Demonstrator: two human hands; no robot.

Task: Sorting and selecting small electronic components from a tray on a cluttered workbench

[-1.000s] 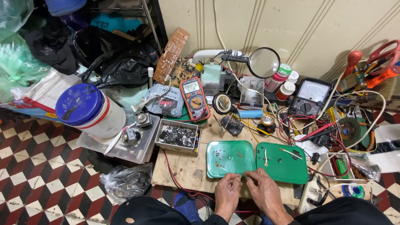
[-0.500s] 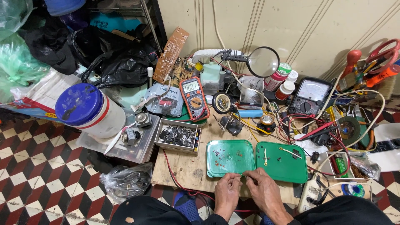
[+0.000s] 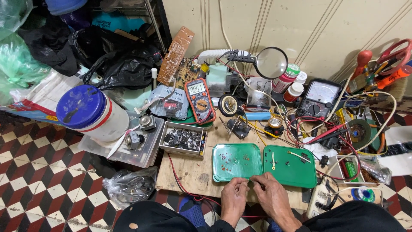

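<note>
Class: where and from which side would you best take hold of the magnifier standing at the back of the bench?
Probably the dark stem just left of the magnifier, coming from above and in front. The round lens faces forward, so gripping it would smear it; the wall blocks the back, and bottles crowd its right.

Both hands (image 3: 253,195) pinch something tiny, perhaps wire

Two trays (image 3: 237,162) (image 3: 290,165) lie side by side on the counter (image 3: 189,172), just behind both hands (image 3: 234,198) (image 3: 269,195). A parts box (image 3: 182,139) sits left; a multimeter (image 3: 199,100) lies farther back.
</note>
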